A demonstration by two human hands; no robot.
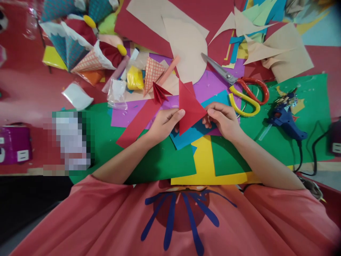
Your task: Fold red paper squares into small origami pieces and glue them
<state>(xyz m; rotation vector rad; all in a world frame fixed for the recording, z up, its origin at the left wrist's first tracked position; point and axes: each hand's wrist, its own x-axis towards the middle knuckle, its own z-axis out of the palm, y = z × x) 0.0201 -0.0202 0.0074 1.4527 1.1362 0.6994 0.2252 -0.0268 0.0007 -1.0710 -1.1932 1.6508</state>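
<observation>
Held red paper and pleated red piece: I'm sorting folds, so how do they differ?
The held paper is in the left hand and right hand; the pleated piece lies unheld. The held paper shows a broad face; the pleated piece, narrow folds. Both are red.

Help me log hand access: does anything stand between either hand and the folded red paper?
Nothing visible does. The left hand holds the folded red paper by its left edge, and the right hand pinches its right corner. The scissors lie beyond the right hand, not in between.
</observation>
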